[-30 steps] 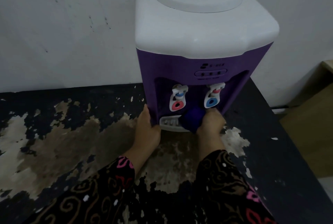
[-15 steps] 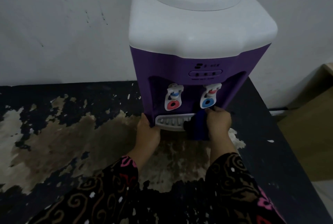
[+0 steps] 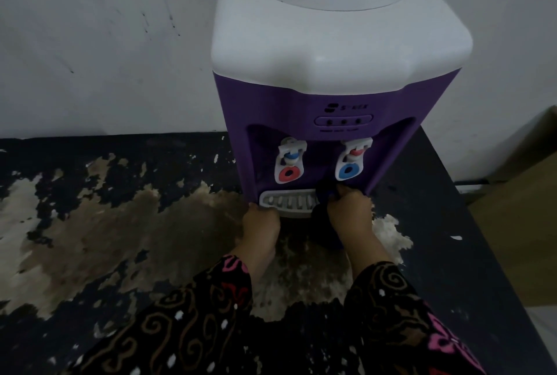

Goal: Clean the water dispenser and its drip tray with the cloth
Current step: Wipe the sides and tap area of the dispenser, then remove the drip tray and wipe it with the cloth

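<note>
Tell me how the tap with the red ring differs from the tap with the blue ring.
The red-ring tap carries a small blue cap above its ring; the blue-ring tap carries a red one. Below the red-ring tap the drip tray grille is bare; below the blue-ring tap the right hand grips the dark cloth. Both have white bodies of the same shape.

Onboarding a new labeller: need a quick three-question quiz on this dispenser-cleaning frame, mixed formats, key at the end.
1. True or false: the left hand holds the dark blue cloth.
2. The cloth sits at which end of the slotted white plastic drip tray: A left, B middle, C right?
3. Fill in: the white tap above the right hand has a ___ disc.
Key: 1 false; 2 C; 3 blue.
</note>
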The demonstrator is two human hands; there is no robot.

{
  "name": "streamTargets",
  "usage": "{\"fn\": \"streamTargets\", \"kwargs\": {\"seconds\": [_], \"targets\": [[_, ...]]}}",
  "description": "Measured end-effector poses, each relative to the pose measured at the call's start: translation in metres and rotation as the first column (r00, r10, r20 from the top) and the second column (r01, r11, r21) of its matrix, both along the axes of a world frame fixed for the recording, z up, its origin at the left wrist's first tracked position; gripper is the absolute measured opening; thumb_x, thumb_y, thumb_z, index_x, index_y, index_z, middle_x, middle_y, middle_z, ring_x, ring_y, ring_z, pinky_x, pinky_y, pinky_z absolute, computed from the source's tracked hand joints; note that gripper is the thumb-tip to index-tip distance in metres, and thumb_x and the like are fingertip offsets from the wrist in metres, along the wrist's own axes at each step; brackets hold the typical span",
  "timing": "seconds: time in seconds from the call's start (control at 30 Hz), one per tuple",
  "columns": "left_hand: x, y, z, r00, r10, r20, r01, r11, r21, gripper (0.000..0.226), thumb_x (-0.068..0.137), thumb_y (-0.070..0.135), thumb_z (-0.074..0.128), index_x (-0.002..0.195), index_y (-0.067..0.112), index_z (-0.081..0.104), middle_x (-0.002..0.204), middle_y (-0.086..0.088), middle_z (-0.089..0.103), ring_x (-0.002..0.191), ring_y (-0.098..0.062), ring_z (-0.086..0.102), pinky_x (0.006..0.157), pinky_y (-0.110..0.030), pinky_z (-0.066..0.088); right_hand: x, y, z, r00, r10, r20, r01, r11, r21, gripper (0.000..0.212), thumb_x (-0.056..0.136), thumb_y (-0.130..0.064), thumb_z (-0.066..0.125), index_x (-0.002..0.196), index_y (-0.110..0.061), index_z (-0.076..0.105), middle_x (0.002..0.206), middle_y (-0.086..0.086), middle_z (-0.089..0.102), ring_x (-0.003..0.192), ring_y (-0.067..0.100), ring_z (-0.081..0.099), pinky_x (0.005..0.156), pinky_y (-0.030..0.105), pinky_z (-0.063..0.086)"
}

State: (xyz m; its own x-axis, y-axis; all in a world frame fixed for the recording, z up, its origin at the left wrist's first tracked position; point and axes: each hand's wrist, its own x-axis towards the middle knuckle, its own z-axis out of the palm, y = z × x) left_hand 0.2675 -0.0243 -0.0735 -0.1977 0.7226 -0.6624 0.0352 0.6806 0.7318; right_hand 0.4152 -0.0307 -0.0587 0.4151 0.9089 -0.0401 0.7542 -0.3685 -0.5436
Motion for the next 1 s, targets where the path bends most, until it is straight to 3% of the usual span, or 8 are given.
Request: {"fn": "streamTargets", "kwargs": {"seconds": [0.2,0.3,0.37,0.57,0.73,0.83,0.9,1.0], "targets": [[0.017,0.004,-0.009,0.996,0.073,0.042,-0.071,0.996,-0.046,0.056,0.077,0.015,0.052,0.132,0.009,0.045,0.127,-0.015,0.055,0.109,-0.033,0.057,0.092,-0.041,0.051,0.007,-0.007,0.007,0.997,0.043,-0.070,-0.041,0.999,0.024,0.024,0.087,-0.006,0.052,0.106,0.000,0.066,0.105,0.021,0.067,0.098,0.034,0.060,0.088,0.036,0.044],[0.019,-0.004,0.002,0.986,0.166,0.008,-0.166,0.986,0.025,0.038,0.079,0.008,0.053,0.117,0.006,0.050,0.114,-0.015,0.060,0.099,-0.031,0.061,0.079,-0.035,0.054,0.009,-0.011,0.013,0.983,0.022,-0.181,-0.025,1.000,-0.011,0.033,0.091,-0.009,0.050,0.123,-0.004,0.057,0.125,0.018,0.059,0.115,0.031,0.053,0.098,0.029,0.037],[0.017,-0.006,0.006,0.975,0.222,0.029,-0.223,0.974,0.034,0.025,0.086,0.012,0.053,0.110,0.011,0.044,0.112,-0.011,0.056,0.100,-0.028,0.059,0.086,-0.039,0.053,0.012,-0.012,0.016,0.968,-0.008,-0.252,0.000,0.999,-0.032,0.037,0.092,-0.012,0.050,0.128,-0.006,0.052,0.133,0.016,0.053,0.122,0.029,0.048,0.103,0.029,0.034],[0.007,-0.001,0.017,0.917,0.302,0.261,-0.318,0.948,0.021,0.021,0.095,0.028,0.049,0.109,0.013,0.043,0.103,-0.004,0.056,0.095,-0.019,0.059,0.085,-0.036,0.052,0.019,-0.013,0.019,0.944,-0.024,-0.330,0.008,0.999,-0.049,0.034,0.092,-0.015,0.052,0.125,-0.010,0.055,0.127,0.013,0.057,0.114,0.029,0.053,0.093,0.031,0.041],[-0.009,-0.015,0.023,0.841,0.230,0.491,-0.264,0.964,0.002,0.014,0.095,0.015,0.052,0.105,0.008,0.056,0.103,-0.008,0.062,0.096,-0.020,0.061,0.094,-0.038,0.047,0.019,-0.026,0.018,0.985,0.007,-0.175,-0.009,1.000,-0.008,0.033,0.086,-0.018,0.062,0.117,-0.011,0.059,0.130,0.015,0.045,0.121,0.032,0.043,0.100,0.034,0.037],[-0.023,-0.024,0.026,0.825,0.175,0.538,-0.226,0.974,0.030,0.011,0.093,0.013,0.053,0.100,0.007,0.060,0.105,-0.011,0.064,0.096,-0.021,0.062,0.084,-0.034,0.050,0.015,-0.042,0.023,0.989,0.084,-0.121,-0.081,0.996,0.030,0.022,0.082,-0.019,0.066,0.103,-0.012,0.061,0.144,0.012,0.036,0.132,0.032,0.034,0.105,0.037,0.033],[-0.031,-0.029,0.029,0.833,0.138,0.536,-0.199,0.978,0.057,0.012,0.092,0.013,0.055,0.100,0.006,0.062,0.103,-0.011,0.065,0.094,-0.021,0.062,0.078,-0.032,0.050,0.011,-0.049,0.028,0.980,0.175,-0.095,-0.170,0.984,0.052,0.014,0.080,-0.017,0.067,0.087,-0.014,0.055,0.135,0.010,0.048,0.129,0.030,0.040,0.099,0.037,0.038],[-0.039,-0.038,0.036,0.851,0.083,0.518,-0.149,0.985,0.088,0.013,0.093,0.015,0.055,0.097,0.006,0.063,0.095,-0.009,0.066,0.092,-0.021,0.062,0.080,-0.032,0.050,0.000,-0.056,0.037,0.951,0.307,-0.048,-0.304,0.950,0.068,0.022,0.080,-0.015,0.064,0.079,-0.017,0.042,0.085,0.003,0.055,0.093,0.031,0.056,0.065,0.030,0.040]]}}
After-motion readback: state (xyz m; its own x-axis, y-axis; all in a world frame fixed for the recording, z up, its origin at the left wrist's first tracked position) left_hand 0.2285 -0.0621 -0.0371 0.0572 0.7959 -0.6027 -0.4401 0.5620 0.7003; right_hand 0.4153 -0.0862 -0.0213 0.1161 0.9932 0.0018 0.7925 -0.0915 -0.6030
